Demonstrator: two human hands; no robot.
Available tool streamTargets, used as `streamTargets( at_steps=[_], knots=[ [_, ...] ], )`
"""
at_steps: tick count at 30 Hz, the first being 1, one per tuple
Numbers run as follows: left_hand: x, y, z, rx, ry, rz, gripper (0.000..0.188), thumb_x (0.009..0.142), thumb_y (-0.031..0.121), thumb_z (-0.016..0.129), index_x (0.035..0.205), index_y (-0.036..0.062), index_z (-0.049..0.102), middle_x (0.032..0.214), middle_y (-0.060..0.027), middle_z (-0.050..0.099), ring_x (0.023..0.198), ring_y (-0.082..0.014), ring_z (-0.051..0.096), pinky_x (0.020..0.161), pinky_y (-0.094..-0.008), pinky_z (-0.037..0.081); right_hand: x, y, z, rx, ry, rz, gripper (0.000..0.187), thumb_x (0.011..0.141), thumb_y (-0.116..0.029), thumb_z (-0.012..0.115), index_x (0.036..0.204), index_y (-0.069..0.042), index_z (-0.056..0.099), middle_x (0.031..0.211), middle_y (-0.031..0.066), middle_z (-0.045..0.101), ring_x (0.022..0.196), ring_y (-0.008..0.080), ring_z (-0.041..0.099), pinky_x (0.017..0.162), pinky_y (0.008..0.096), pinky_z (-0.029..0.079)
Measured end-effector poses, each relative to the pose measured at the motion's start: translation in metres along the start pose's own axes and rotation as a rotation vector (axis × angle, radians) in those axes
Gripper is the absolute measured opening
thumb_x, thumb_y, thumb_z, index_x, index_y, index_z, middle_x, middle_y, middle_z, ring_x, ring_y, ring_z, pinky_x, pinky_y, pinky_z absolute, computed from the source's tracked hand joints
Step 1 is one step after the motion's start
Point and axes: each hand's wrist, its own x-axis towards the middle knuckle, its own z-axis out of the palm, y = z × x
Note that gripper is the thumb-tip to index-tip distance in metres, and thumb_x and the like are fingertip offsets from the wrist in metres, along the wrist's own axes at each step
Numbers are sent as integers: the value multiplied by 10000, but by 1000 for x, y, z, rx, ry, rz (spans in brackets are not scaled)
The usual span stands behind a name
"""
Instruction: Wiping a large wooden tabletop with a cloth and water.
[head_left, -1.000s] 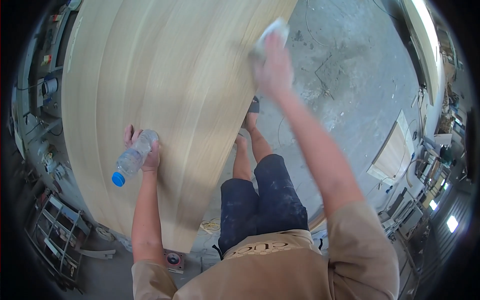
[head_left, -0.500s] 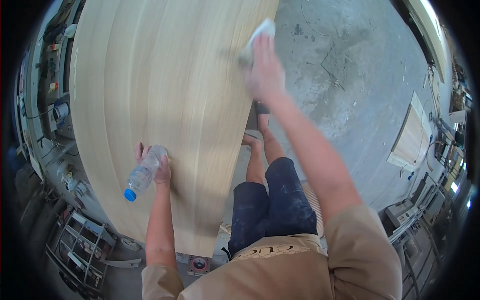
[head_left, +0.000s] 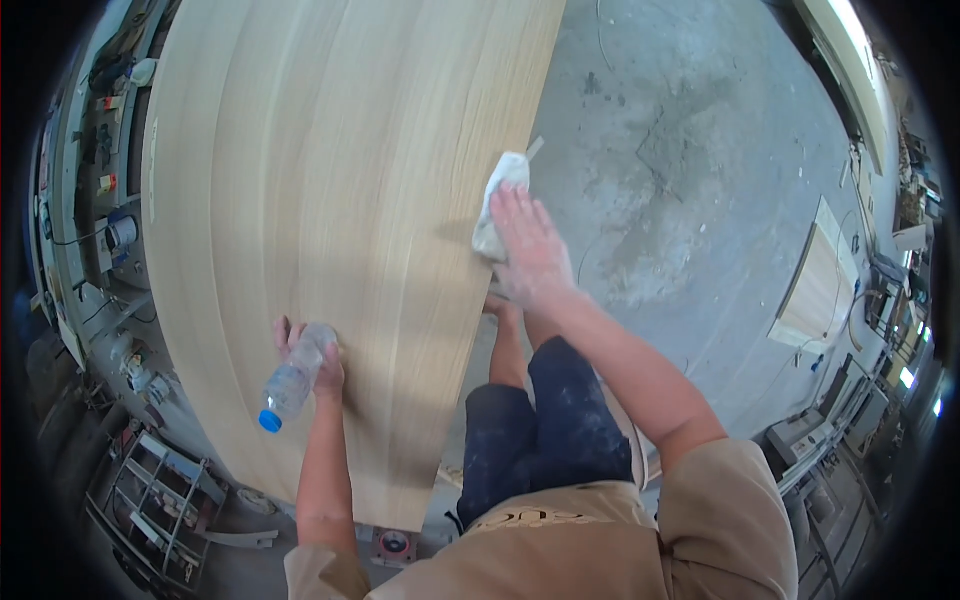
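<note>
A large pale wood-grain panel (head_left: 300, 200) lies flat before me, its long right edge running away from my legs. My left hand (head_left: 328, 372) is wrapped round a clear plastic bottle (head_left: 290, 388) over the panel's near part; the bottle is tilted, its blue cap (head_left: 270, 420) pointing toward me and to the left. At the panel's right edge, my right hand (head_left: 530, 240) presses a folded white cloth (head_left: 507, 175) against the wood. Its fingers lie over the cloth and point away from me. The hand is slightly blurred.
Grey concrete floor (head_left: 650, 200) stretches to the right, with a smaller wood panel (head_left: 815, 285) lying farther over. A metal frame rack (head_left: 165, 505) stands at the lower left. Machinery and cables line the left side. A red-rimmed round device (head_left: 395, 543) sits below the panel's near end.
My right hand has drawn the cloth back toward me along the panel's right edge. The left hand and bottle appear slightly lower in view, still held the same way.
</note>
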Motion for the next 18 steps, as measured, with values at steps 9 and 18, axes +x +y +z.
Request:
streamTargets(
  at_steps=[9,18],
  knots=[
    [-3,2,-4,41,-76,-27,724,932,678,544,1214,12,580,1487,-265,476,1345,-466,493,1112,-562,397,251,200,-90,-183,361,-95,714,901,-182,646,1555,-22,409,1641,193,385,1518,349,371,1259,417,308],
    [4,-2,5,2,-91,-39,743,941,691,517,1219,4,572,1512,-287,436,1378,-468,460,1137,-570,381,250,206,-102,-84,513,-164,656,841,-120,626,1468,30,500,1517,260,511,1399,407,503,1174,461,418]
  ],
)
